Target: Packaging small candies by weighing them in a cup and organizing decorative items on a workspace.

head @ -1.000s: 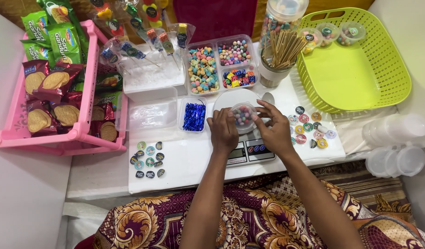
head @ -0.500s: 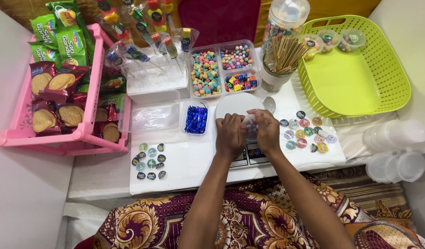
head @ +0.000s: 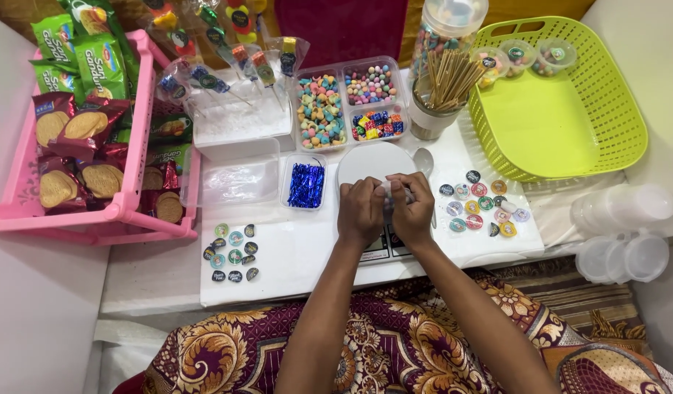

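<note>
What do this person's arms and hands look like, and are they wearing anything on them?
Both arms are bare: no sleeves, gloves, watch or bangles show. The left hand and right hand show no rings that I can make out. Below them lies patterned maroon cloth with gold floral motifs.

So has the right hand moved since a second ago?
Yes. The right hand has closed in toward the left hand, off the round stickers on its side; both now meet over the white scale.

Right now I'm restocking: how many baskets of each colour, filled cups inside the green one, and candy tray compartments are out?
Pink basket: 1
Green basket: 1
Filled cups: 3
Candy compartments: 3
Total: 8
</note>
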